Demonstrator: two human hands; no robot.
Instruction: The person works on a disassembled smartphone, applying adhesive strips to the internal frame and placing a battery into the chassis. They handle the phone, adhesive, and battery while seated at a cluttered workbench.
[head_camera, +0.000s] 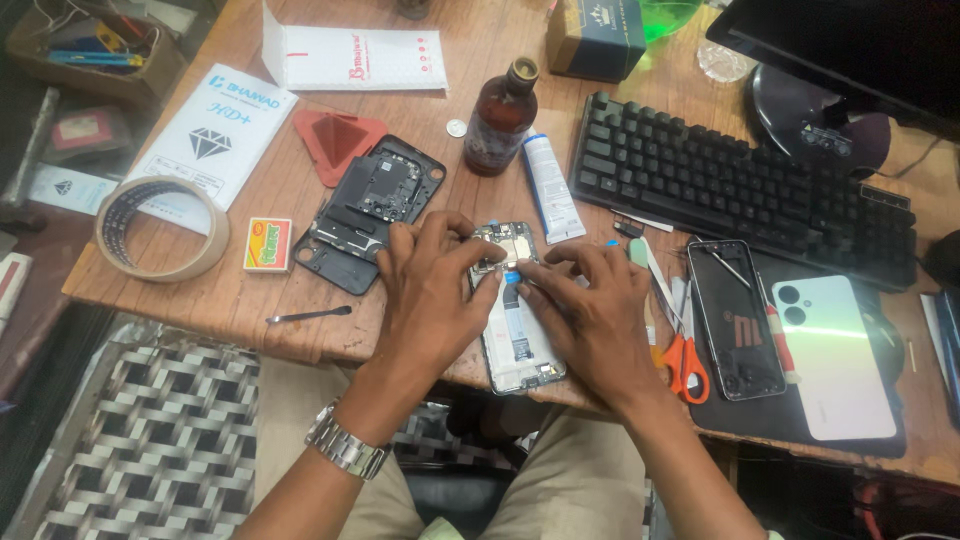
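Working over an opened smartphone (515, 320) lying face-down near the front edge of a cluttered wooden table (270, 300), back cover off and inner boards and a flex cable exposed. Resting on the phone's left side, left hand (432, 285), fingers curled narrow and fingertips (478, 245) pressed against the upper part of the exposed board, wristwatch (345, 445) on the wrist. Pressing from the other side, right hand (590, 310), fingers bent close together with tips on the board just below the camera area; whether anything small is pinched between them, impossible to tell. Lying just left of the hands, a black inner phone frame (370, 205), touching a red triangular tray (335, 140). Standing behind the phone, a brown glass bottle (500, 115), with a white tube (550, 185) beside it. Spread to the right, orange-handled scissors (683, 365), tweezers, a second phone shell (738, 320) and a pale green back cover (835, 355) on a dark mat. Stretching across the back right, a black keyboard (740, 190). Sitting at the left edge, a roll of tape (160, 228) and a small matchbox (267, 244).
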